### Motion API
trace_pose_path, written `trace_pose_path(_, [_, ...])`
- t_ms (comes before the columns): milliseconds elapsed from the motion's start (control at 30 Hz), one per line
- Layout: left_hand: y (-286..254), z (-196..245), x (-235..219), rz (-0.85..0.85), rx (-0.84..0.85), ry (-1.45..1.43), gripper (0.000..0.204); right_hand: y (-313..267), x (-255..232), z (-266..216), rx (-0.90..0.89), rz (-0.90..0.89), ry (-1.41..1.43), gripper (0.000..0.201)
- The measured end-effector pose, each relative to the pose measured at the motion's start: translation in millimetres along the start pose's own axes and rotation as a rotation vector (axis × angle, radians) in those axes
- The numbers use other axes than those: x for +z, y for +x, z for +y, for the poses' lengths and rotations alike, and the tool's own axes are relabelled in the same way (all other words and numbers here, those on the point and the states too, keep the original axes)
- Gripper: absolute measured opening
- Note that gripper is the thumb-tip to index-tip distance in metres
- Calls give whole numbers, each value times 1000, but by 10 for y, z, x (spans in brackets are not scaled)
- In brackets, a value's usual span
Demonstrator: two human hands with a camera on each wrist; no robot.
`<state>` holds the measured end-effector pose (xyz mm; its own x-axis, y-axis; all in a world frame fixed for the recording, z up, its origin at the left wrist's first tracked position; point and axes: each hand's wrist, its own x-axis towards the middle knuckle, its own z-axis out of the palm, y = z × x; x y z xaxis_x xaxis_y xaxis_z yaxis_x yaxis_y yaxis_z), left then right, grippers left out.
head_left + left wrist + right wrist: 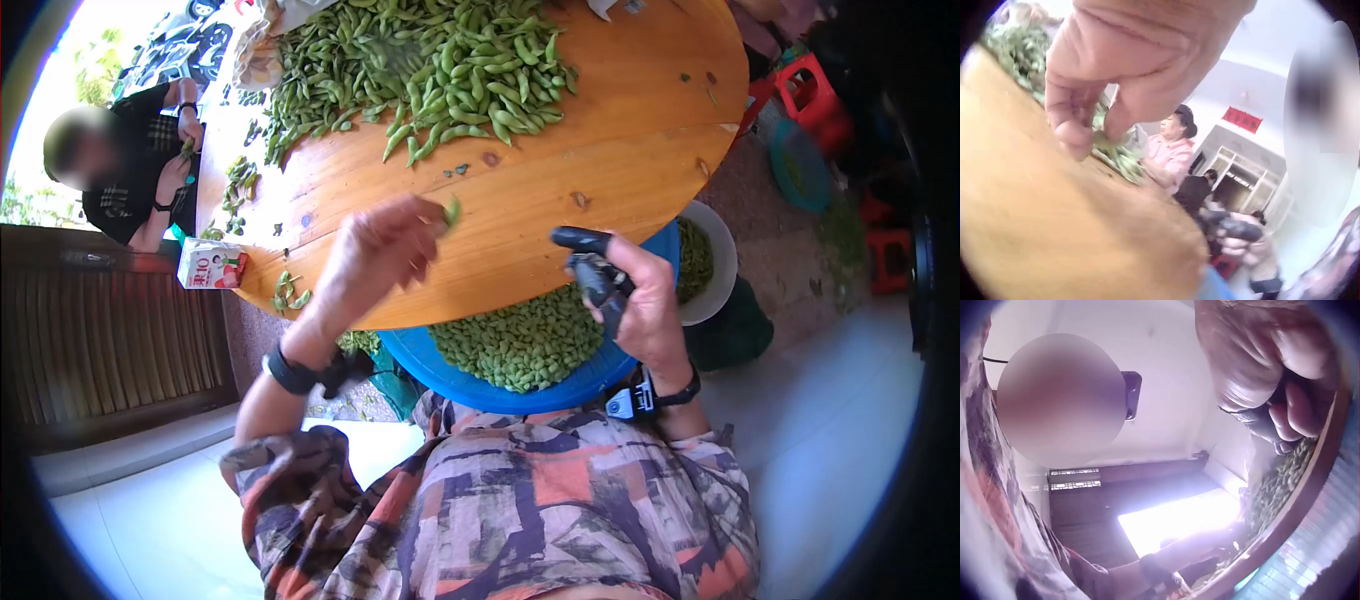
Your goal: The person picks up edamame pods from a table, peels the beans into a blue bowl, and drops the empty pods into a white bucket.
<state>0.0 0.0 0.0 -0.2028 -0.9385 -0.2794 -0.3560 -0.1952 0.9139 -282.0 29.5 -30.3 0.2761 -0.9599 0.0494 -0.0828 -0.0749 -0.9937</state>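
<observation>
Pod [452, 211]: pinched in your left hand [383, 248], pointing away from you!
Right hand [640, 298]: apart, rightward; grip I can't tell.

The wooden table [640, 100] is glossy, the basin [500, 402] plastic.

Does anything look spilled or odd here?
A few pods lie by the carton, apart from the main heap. Green scraps litter the floor, perhaps dropped. Black coverings on the right hand also stand out.
</observation>
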Motion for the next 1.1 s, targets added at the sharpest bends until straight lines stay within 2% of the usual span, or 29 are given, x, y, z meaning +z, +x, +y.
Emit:
trace_pose_path(33, [-82, 9, 135, -79, 15, -149, 15, 34, 70, -56, 61, -52, 118, 33])
trace_pose_path(67, [-140, 14, 269, -92, -3, -257, 14, 69, 143, -10, 60, -90, 200, 33])
trace_pose_path(133, [-158, -3, 558, -100, -18, -447, 15, 77, 177, 20, 180, -171, 421, 31])
trace_pose_path(167, [-171, -2, 650, -67, -51, -460, 15, 71, 205, 55, 223, -195, 544, 30])
trace_pose_path(267, [-163, -72, 836, 5, -25, -522, 13, 72, 208, 82, 274, -192, 687, 27])
trace_pose_path(333, [-153, -93, 910, 128, 109, -359, 10, 71, 225, 101, 271, -168, 639, 26])
trace_pose_path(367, [-148, -139, 938, 127, 107, -360, 10, 66, 230, 108, 266, -145, 593, 26])
trace_pose_path(433, [-135, -236, 985, 258, 319, -24, 10, 68, 219, 128, 261, -150, 597, 25])
trace_pose_path(500, [-155, -228, 999, 281, 322, -11, 10, 63, 221, 132, 255, -155, 602, 24])
trace_pose_path(567, [-191, -179, 1001, 187, 220, -219, 13, 50, 221, 114, 114, -114, 374, 21])
trace_pose_path(600, [-192, -156, 979, 186, 218, -218, 13, 48, 213, 109, 116, -113, 376, 21])
trace_pose_path(667, [-171, -126, 916, -150, -125, -975, 18, 56, 183, 113, 133, -176, 519, 19])
trace_pose_path(700, [-164, -126, 935, -152, -128, -974, 18, 55, 155, 134, 134, -174, 520, 19])
trace_pose_path(767, [-139, -120, 983, -193, -151, -1061, 22, 69, 94, 169, 233, -226, 703, 19])
trace_pose_path(833, [-126, -120, 949, -234, -168, -1059, 18, 50, 80, 108, 244, -208, 680, 18])
trace_pose_path(900, [-101, -80, 980, 117, 132, -176, 15, 28, 66, 70, 256, -118, 352, 11])
trace_pose_path(933, [-62, -80, 954, 198, 298, 12, 17, 34, 72, 59, 256, -115, 351, 11])
trace_pose_path(1000, [-9, -38, 943, 167, 354, -47, 16, 37, 102, 45, -22, -47, -81, 6])
trace_pose_path(1033, [13, -27, 940, 137, 412, -105, 16, 27, 94, 56, -20, -45, -84, 6])
trace_pose_path(1100, [49, -47, 913, 92, 408, -63, 12, 12, 78, 81, -41, -135, -211, 11])
